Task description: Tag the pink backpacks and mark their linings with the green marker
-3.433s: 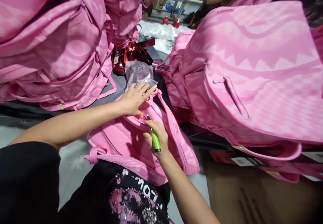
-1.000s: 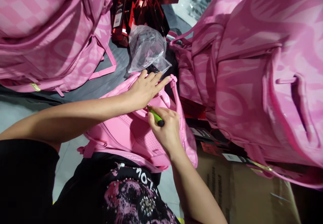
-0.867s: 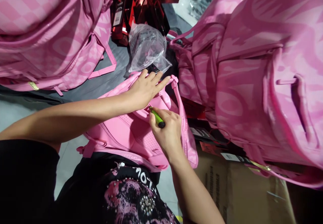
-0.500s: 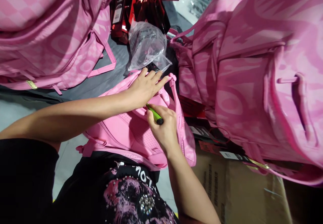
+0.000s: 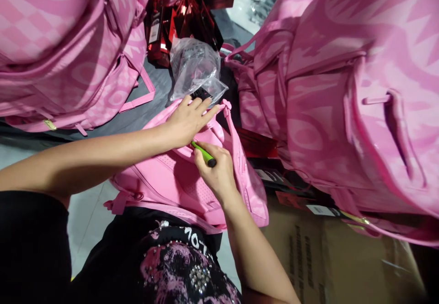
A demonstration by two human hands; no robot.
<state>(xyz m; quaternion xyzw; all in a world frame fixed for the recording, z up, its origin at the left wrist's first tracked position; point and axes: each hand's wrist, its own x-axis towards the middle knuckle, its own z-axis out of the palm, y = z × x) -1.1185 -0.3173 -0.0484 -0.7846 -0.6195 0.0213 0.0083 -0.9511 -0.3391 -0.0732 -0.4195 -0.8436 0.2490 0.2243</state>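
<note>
A pink backpack [image 5: 159,183] lies tilted against my body, its padded, dotted back panel facing me. My left hand [image 5: 187,123] rests on its upper edge with the fingers stretched out and apart. Just below, my right hand [image 5: 219,169] is closed around a slim green-handled tool [image 5: 205,154] with a black end. The tool points up and left at the fabric by my left palm; its working tip is hidden, so its kind does not show. Beyond my left fingertips is a clear plastic bag [image 5: 197,64] with dark contents.
Large pink patterned backpacks stand at the left [image 5: 68,52] and right [image 5: 318,103]. Red and black hang tags [image 5: 192,25] lie in a bunch at the back on the dark table surface [image 5: 156,82]. A cardboard box [image 5: 346,258] sits low at the right.
The view has shifted slightly, moving the surroundings a little in the picture. Both hands keep nearly the same pose on the backpack, the green tool still in my right hand.
</note>
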